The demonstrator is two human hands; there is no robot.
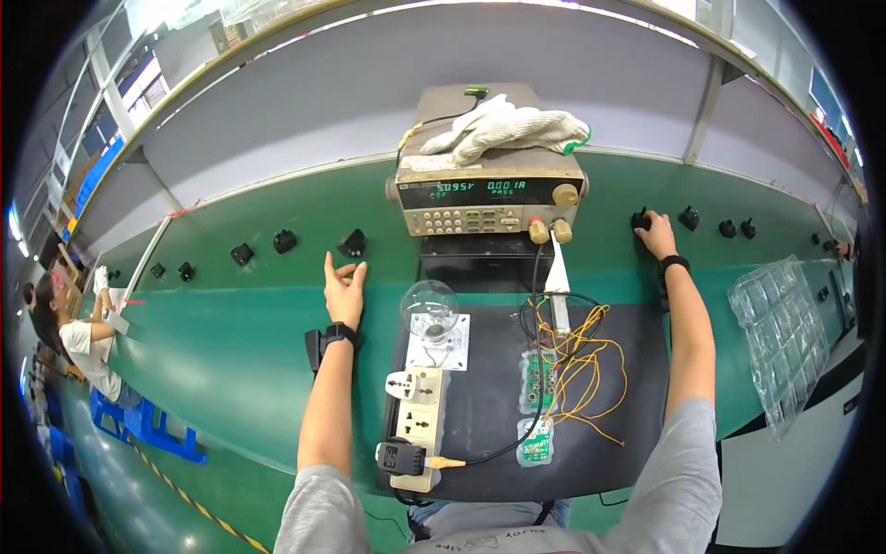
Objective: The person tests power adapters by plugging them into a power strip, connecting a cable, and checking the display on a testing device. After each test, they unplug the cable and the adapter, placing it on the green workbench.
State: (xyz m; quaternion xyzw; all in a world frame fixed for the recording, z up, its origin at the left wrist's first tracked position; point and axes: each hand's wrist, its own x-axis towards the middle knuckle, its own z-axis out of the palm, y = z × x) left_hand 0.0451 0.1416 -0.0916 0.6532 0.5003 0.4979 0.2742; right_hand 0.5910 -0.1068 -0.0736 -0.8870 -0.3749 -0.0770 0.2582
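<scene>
My left hand (344, 294) is held just in front of a black plug adapter (352, 243), fingers apart and nothing in them. My right hand (658, 236) has its fingertips closed around another black plug adapter (640, 219) on the green bench, right of the electronic meter (489, 205). Between my arms a cream power strip (417, 423) lies on a black mat. Plugged into its near end is a black power adapter (402, 456), and a yellow-ended black cable (447, 463) runs from that toward the meter's terminals.
A clear bulb (429, 309) stands beyond the strip. Green circuit boards (535, 443) and tangled yellow wires (591, 379) lie on the mat's right. White gloves (503, 127) rest on the meter. More black adapters line both sides; a clear plastic tray (780, 342) is far right. Another person sits far left.
</scene>
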